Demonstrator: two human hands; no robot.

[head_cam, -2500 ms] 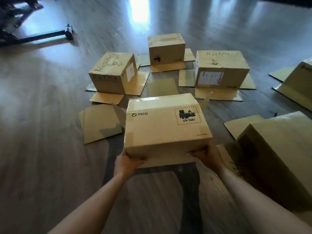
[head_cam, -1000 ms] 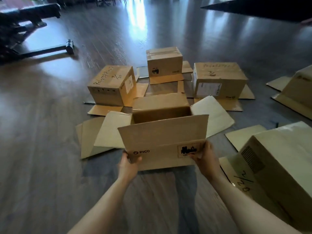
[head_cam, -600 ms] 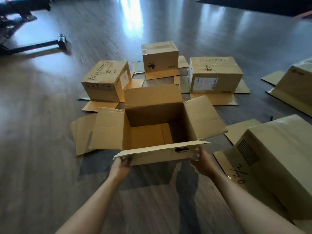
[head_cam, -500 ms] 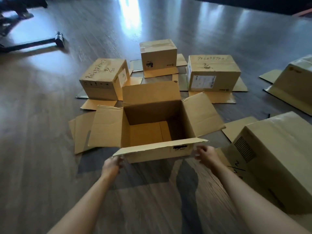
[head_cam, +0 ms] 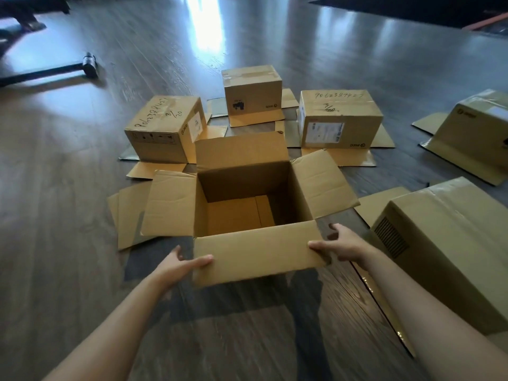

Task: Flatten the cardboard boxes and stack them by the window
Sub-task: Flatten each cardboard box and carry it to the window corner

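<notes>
**Inspector:** State the condition of the box in front of you.

**Me:** The open box (head_cam: 247,207) stands upright on the wooden floor (head_cam: 55,243), mouth up, all four top flaps spread. The near flap (head_cam: 258,254) folds out toward me, the far flap stands up, the side flaps splay left and right. It is plain brown corrugated board, not yet flattened.

**Inspector:** Contents?

**Me:** Inside I see only its own bottom flaps, closed across the base.

**Inspector:** Your hands?

**Me:** My left hand (head_cam: 178,264) grips the near flap at its left end, thumb on top. My right hand (head_cam: 345,244) grips the right end, thumb over the flap's upper face and fingers curled round its edge.

**Inspector:** Surroundings?

**Me:** Beyond the open box three boxes sit upside down on their own spread flaps: the left box (head_cam: 165,130) with handwritten numbers, the middle box (head_cam: 251,89) taped across its top, the labelled box (head_cam: 339,122) also handwritten. A large box (head_cam: 445,248) lies tilted just beside my right arm, and a further box (head_cam: 478,125) rests by the floor's right edge. Loose flat cardboard (head_cam: 129,215) lies left of the open box. A black bar with a wheel (head_cam: 89,64) lies toward the far left corner.
</notes>
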